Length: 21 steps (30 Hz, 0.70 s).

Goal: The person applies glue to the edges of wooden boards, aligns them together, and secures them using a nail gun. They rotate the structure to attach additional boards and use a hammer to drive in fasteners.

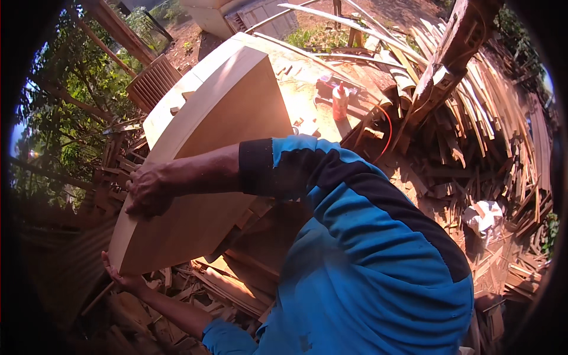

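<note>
Wood panel point(207, 148) tilted, left hand point(121, 275) fingers gripping lower corner, right hand point(148, 189) fingers clasping its edge

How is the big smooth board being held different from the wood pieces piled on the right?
The curved board is one wide, pale, smooth panel, tilted up and gripped by the right hand and left hand. The scrap pile is many thin, narrow, darker strips lying loose and jumbled. Both are wood.

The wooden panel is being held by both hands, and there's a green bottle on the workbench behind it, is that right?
Not quite: the bottle is red, not green, as the head view shows. The rest holds: the left hand and right hand both hold the panel, with the workbench behind.
</note>
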### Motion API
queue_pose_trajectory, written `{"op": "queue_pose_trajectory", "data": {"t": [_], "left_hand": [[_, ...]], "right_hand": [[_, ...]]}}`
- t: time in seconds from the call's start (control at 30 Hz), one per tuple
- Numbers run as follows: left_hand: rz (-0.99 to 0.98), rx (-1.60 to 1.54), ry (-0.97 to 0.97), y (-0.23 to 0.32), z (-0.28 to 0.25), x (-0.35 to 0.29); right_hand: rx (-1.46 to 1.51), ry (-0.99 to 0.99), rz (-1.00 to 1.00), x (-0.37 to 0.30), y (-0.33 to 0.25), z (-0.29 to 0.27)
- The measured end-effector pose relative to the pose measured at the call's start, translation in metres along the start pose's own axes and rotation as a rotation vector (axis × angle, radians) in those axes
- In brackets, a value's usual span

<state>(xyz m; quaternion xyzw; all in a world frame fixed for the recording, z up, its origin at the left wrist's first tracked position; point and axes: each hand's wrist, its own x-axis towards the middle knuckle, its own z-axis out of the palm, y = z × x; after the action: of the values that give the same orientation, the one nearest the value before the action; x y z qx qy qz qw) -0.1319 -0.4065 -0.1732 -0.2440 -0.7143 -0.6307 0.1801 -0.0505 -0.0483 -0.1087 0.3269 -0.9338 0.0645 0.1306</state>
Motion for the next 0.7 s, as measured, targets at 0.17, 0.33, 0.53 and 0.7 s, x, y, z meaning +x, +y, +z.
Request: {"op": "queue_pose_trajectory", "data": {"t": [0.17,0.33,0.53,0.7], "left_hand": [[0.041,0.189,0.011,0.015,-0.014,-0.01],[0.294,0.594,-0.119,0.012,-0.016,-0.006],[-0.125,-0.082,-0.023,0.018,-0.011,-0.005],[-0.076,0.02,-0.046,0.013,-0.019,-0.008]], "right_hand": [[0.032,0.003,0.006,0.007,-0.012,-0.008],[0.048,0.007,0.011,0.005,-0.005,-0.007],[0.071,-0.027,0.005,-0.001,-0.009,-0.017],[0.116,0.091,0.059,-0.001,-0.009,-0.007]]}}
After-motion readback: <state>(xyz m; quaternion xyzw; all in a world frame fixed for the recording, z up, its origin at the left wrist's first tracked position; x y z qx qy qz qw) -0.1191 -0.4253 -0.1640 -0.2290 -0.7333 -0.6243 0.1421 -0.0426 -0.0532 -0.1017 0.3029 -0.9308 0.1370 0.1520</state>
